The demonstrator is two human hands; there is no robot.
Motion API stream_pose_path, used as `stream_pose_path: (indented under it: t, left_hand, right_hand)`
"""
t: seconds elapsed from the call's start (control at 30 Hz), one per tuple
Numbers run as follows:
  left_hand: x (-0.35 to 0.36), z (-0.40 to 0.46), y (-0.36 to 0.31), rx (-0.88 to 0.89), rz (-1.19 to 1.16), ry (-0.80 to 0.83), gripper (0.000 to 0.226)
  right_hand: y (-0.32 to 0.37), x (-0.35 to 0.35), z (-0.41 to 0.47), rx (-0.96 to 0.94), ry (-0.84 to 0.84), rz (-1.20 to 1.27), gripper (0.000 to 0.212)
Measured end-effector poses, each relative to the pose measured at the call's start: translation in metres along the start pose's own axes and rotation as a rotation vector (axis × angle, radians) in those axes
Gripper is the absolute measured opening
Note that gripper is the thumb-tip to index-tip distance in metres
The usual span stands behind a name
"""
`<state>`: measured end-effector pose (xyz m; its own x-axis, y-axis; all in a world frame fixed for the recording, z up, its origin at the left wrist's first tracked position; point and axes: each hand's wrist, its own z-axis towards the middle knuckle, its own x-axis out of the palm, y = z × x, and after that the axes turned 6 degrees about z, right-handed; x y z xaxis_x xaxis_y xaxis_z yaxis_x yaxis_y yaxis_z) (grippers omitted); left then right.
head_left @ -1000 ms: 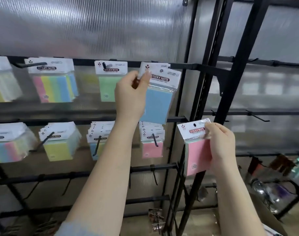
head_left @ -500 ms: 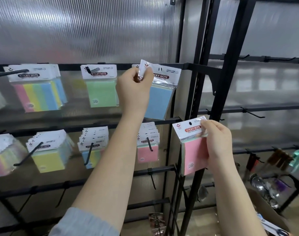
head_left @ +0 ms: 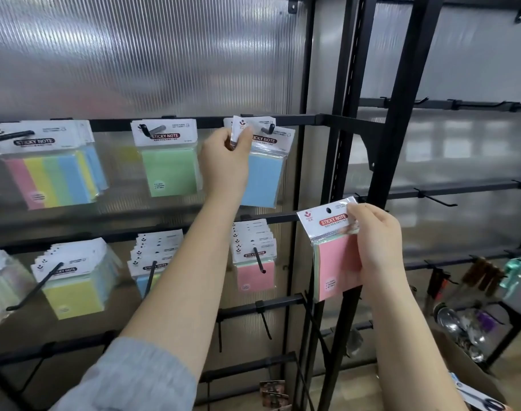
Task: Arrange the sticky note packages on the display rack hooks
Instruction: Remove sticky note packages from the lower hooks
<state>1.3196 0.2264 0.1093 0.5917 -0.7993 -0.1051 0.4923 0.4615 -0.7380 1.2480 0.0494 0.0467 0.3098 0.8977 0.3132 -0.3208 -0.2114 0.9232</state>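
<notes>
One blue sticky note package [head_left: 263, 173] hangs on the top-row hook [head_left: 268, 128], its header corner pinched by the left hand [head_left: 225, 161], while the right hand [head_left: 374, 247], lower right, grips one pink package [head_left: 336, 256] off the rack, with one green package [head_left: 168, 161] left of the left hand.

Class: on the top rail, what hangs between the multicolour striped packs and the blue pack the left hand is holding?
In the head view, one hook carrying the green pack hangs between the striped packs and the blue pack held by the left hand.
</notes>
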Motion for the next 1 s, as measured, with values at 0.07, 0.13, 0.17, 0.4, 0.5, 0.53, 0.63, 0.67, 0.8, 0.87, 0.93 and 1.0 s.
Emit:
stream_pose_path:
  t: [0.07, 0.13, 0.17, 0.4, 0.5, 0.53, 0.63, 0.67, 0.8, 0.87, 0.93, 1.0]
  left_hand:
    - [0.003, 0.011, 0.007, -0.004, 0.039, 0.024, 0.051]
    - [0.006, 0.021, 0.012, -0.018, 0.107, 0.032, 0.051]
    - [0.007, 0.025, 0.014, -0.028, 0.16, 0.03, 0.051]
    - [0.019, 0.039, 0.021, -0.121, 0.266, 0.035, 0.047]
    - [0.02, 0.039, 0.023, -0.147, 0.298, 0.044, 0.037]
    - [0.02, 0.039, 0.023, -0.145, 0.309, 0.043, 0.031]
    - [0.017, 0.036, 0.022, -0.151, 0.338, 0.055, 0.023]
    - [0.015, 0.034, 0.022, -0.152, 0.354, 0.061, 0.027]
    - [-0.001, 0.016, 0.016, -0.11, 0.379, 0.069, 0.022]
    - [-0.015, 0.003, 0.015, -0.089, 0.378, 0.075, 0.023]
    - [-0.031, -0.011, 0.017, -0.072, 0.351, 0.115, 0.021]
    - [-0.05, -0.026, 0.02, -0.085, 0.302, 0.158, 0.019]
  right_hand:
    - [0.001, 0.001, 0.001, -0.008, 0.006, -0.002, 0.032]
    - [0.001, 0.003, 0.003, -0.019, 0.01, -0.009, 0.036]
    - [0.001, 0.004, 0.004, -0.024, 0.011, -0.017, 0.037]
    - [-0.001, 0.011, 0.006, -0.035, 0.029, -0.039, 0.031]
    - [-0.001, 0.012, 0.006, -0.032, 0.034, -0.037, 0.034]
    - [-0.001, 0.012, 0.005, -0.031, 0.031, -0.041, 0.037]
    - [-0.001, 0.011, 0.003, -0.033, 0.015, -0.058, 0.042]
    - [-0.002, 0.01, 0.002, -0.034, 0.01, -0.061, 0.041]
    - [-0.004, 0.008, -0.001, -0.037, 0.006, -0.076, 0.031]
    - [-0.006, 0.008, -0.001, -0.043, 0.006, -0.095, 0.03]
    - [-0.008, 0.009, -0.001, -0.051, 0.013, -0.113, 0.03]
    - [-0.01, 0.011, -0.001, -0.05, 0.032, -0.125, 0.03]
